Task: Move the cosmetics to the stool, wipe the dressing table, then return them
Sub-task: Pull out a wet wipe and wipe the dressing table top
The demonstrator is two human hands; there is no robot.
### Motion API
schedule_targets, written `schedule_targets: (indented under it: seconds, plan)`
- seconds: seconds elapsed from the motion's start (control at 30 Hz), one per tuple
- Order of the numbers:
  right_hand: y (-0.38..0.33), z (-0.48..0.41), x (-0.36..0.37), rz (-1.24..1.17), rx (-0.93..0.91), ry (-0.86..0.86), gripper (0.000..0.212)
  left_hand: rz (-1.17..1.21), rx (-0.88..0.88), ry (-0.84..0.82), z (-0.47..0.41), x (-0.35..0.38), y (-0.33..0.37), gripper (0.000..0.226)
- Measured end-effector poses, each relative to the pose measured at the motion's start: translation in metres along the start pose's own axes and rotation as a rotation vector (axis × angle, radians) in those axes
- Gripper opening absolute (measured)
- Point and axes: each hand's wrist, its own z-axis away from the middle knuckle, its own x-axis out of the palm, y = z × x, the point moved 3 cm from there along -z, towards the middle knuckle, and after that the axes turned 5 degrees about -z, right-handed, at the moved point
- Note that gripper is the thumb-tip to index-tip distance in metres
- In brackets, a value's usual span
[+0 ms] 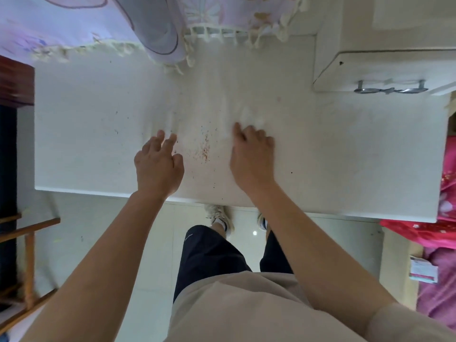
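Note:
The white dressing table top (98, 134) fills the middle of the view, with reddish and dark specks near its centre. My right hand (253, 154) presses a blurred white tissue or cloth (249, 116) against the top, its fingers curled over the near edge of it. My left hand (159, 164) hovers or rests just left of the specks with relaxed, spread fingers and holds nothing. No cosmetics are in view.
A small white drawer unit with a metal handle (391, 90) stands on the table's right rear. A fringed floral cloth (153, 28) hangs over the back edge. A wooden frame (27, 255) is at lower left, pink bedding (441, 267) at right.

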Motion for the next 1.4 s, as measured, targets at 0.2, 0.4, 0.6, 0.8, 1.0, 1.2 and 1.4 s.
schedule_targets:
  seconds: [0.2,0.4,0.6,0.8,1.0,1.2,1.4]
  plan:
    - [-0.014,-0.028,-0.019,-0.579,-0.008,0.221,0.038,0.023,0.094,0.135,-0.035,-0.025,-0.010,0.043]
    - [0.053,-0.071,-0.052,-0.185,0.532,0.444,0.051,0.083,0.250,0.200,-0.082,-0.037,-0.029,0.043]
    - [-0.060,-0.078,0.008,-0.073,0.134,0.154,0.054,0.023,0.307,0.101,-0.122,-0.034,-0.058,0.052]
    - [-0.066,-0.070,-0.014,-0.359,0.146,0.394,0.040,-0.070,0.412,0.026,-0.125,-0.028,-0.072,0.060]
    - [0.011,-0.118,-0.047,-0.016,0.796,0.296,0.046,-0.134,0.425,-0.021,-0.129,-0.030,-0.071,0.064]
    - [-0.118,-0.137,0.013,0.132,-0.040,0.019,0.055,-0.137,0.393,-0.037,-0.129,-0.031,-0.067,0.063]
    - [-0.098,-0.096,-0.017,-0.314,-0.062,0.142,0.027,0.176,0.346,0.013,-0.125,-0.044,-0.090,0.057]
